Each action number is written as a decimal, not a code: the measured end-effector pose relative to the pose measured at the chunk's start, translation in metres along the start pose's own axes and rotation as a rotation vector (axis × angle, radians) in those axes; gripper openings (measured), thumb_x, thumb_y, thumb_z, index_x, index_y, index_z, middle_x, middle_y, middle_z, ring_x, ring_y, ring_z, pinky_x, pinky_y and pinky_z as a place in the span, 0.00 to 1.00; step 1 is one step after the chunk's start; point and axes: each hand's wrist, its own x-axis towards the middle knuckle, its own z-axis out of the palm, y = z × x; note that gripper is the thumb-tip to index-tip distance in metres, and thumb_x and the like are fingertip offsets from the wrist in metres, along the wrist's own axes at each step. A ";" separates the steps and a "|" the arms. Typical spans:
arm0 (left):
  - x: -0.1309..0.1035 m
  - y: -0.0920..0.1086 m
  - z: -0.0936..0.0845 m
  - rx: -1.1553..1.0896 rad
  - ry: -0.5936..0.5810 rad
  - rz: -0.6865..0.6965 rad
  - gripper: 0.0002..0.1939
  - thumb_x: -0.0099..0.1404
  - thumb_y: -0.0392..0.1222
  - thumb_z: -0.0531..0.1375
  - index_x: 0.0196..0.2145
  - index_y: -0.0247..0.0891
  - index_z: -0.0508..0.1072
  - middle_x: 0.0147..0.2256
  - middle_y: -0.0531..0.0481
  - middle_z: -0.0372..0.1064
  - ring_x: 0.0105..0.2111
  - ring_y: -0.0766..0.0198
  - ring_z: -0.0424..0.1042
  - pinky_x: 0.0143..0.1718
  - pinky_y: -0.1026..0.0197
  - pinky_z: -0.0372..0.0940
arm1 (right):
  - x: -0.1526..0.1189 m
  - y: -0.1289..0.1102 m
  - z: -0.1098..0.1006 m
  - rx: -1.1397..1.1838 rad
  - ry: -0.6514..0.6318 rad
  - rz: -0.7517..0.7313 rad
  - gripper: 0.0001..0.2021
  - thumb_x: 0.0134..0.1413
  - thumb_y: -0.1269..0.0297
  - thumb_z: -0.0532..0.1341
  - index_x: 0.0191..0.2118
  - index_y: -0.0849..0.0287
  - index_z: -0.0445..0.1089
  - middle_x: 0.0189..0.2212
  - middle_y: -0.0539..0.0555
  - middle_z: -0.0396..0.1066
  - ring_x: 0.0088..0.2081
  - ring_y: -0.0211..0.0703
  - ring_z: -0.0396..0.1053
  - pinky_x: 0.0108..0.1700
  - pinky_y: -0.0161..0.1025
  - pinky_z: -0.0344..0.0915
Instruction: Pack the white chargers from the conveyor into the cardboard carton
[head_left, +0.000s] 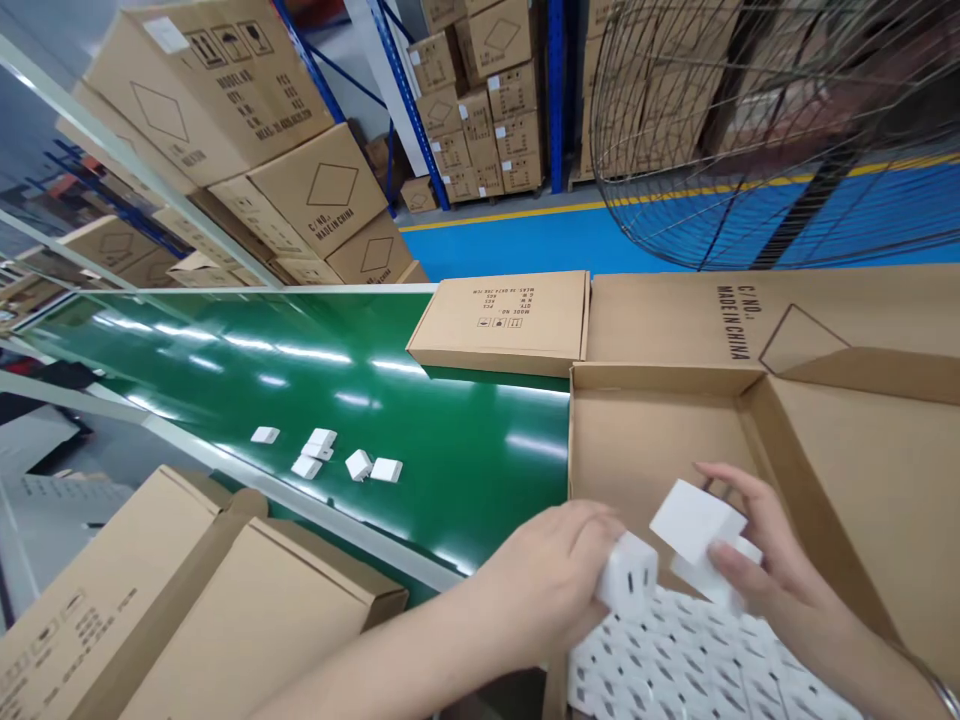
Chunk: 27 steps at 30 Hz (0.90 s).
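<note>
My left hand (559, 565) is closed round a white charger (630, 575) whose face shows two dark slots. To its right, my right hand (772, 560) pinches white chargers, one (694, 520) above another (712, 575), with dark prongs near the index finger. Both hands are over an open cardboard box (660, 430). Rows of white chargers (667, 660) fill the near part of that box. On the green conveyor belt (465, 450) lie several loose white chargers (386, 470), left of my hands.
A closed carton (502, 320) sits at the belt's far edge. More cartons (262, 620) stand at the near left. Large stacked boxes (322, 190) rise behind the belt at left. A wire fan cage (720, 130) is at the upper right, before shelves of boxes.
</note>
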 end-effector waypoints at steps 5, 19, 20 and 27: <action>0.044 0.006 0.017 0.378 -0.521 -0.248 0.35 0.45 0.32 0.62 0.51 0.30 0.55 0.40 0.41 0.66 0.38 0.55 0.66 0.34 0.59 0.61 | 0.027 0.026 -0.028 -0.676 -0.174 -0.157 0.30 0.50 0.49 0.55 0.57 0.52 0.47 0.48 0.58 0.63 0.44 0.49 0.65 0.40 0.41 0.65; 0.061 -0.016 0.031 0.207 -0.785 -0.268 0.10 0.57 0.42 0.53 0.28 0.38 0.73 0.31 0.47 0.73 0.41 0.55 0.68 0.56 0.43 0.38 | 0.024 0.032 -0.008 -0.785 -0.544 -0.127 0.21 0.56 0.50 0.46 0.49 0.54 0.63 0.46 0.57 0.67 0.46 0.50 0.64 0.48 0.44 0.61; 0.054 -0.021 0.027 0.197 -0.659 -0.252 0.09 0.57 0.37 0.52 0.30 0.37 0.72 0.31 0.47 0.73 0.39 0.58 0.68 0.56 0.45 0.42 | 0.025 0.032 -0.009 -0.781 -0.555 -0.106 0.22 0.57 0.49 0.45 0.49 0.54 0.63 0.47 0.56 0.67 0.47 0.50 0.64 0.50 0.44 0.60; -0.031 -0.087 -0.008 0.409 -0.143 -0.886 0.13 0.56 0.24 0.51 0.38 0.27 0.68 0.40 0.37 0.67 0.45 0.53 0.63 0.46 0.51 0.56 | 0.039 0.064 -0.022 -0.832 -0.511 -0.185 0.19 0.55 0.47 0.45 0.46 0.41 0.66 0.48 0.47 0.67 0.50 0.49 0.63 0.51 0.41 0.63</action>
